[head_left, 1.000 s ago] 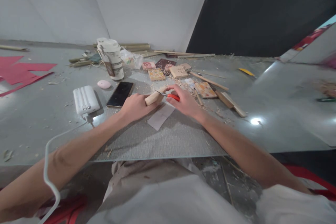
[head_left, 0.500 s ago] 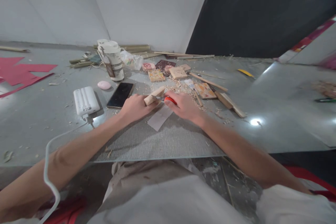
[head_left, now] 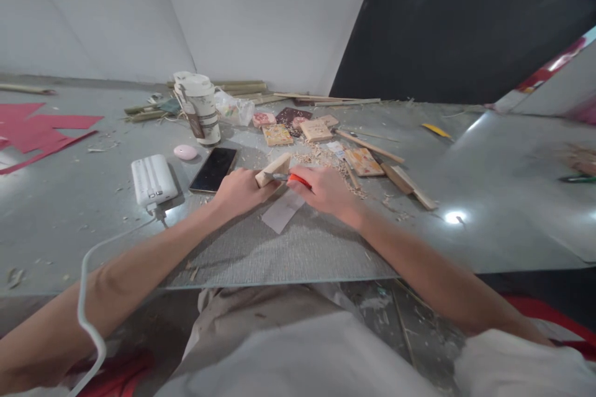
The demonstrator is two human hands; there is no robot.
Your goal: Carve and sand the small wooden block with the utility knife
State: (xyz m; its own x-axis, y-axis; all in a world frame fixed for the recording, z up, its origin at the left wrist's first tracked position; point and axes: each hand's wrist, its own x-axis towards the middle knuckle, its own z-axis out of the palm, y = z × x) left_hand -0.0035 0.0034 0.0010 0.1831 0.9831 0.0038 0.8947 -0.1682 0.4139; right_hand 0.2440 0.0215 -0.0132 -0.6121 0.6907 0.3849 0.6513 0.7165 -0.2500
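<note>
My left hand (head_left: 243, 190) is closed around a pale piece of wood (head_left: 274, 167), which slants up to the right out of its grip. In my right hand (head_left: 328, 192) is a red-handled utility knife (head_left: 299, 180), its fingers wrapped round the handle. The knife's metal front end points left and meets the lower side of the wood; its tip is hard to make out. Below the hands a pale paper strip (head_left: 282, 214) lies on the grey mat (head_left: 279, 254). Wood shavings (head_left: 321, 154) are scattered just beyond the hands.
Left of my hands lie a phone (head_left: 214, 170), a white power bank (head_left: 153, 180) with a cable, and a pink oval case (head_left: 185, 152). A lidded paper cup (head_left: 198, 108) stands behind. Carved blocks (head_left: 316, 130), wooden sticks (head_left: 412, 186) and a yellow cutter (head_left: 436, 131) lie right.
My right hand has shifted slightly, and more of the knife's metal front shows against the wood. The wood has tilted a little in my left hand, which stays in place.
</note>
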